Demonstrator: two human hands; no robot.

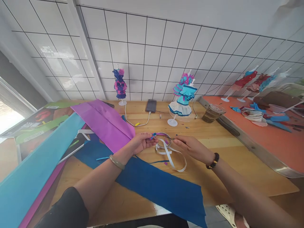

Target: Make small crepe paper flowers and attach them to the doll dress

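Note:
My left hand (141, 143) pinches a small knotted piece of blue and purple fabric (154, 135) between thumb and fingertips. Facing it, my right hand (193, 148) is closed with the fingers together on a thin, dark metallic tool (172, 138); its kind is too small to tell. Between the hands, a round hoop-like coil (169, 141) lies on the table under the fabric piece. A loose white ribbon (169, 155) curls beside it. Below my left forearm spreads a dark blue cloth strip (161, 182), with a purple cloth (104, 122) to the left.
Small stands with doll dresses, one navy and pink (120, 85) and one turquoise and white (185, 98), stand at the back. A phone (150, 106) is on a cable. A brown cup (213, 113) is by an orange surface (266, 142). Light blue cloth (40, 164) lies left.

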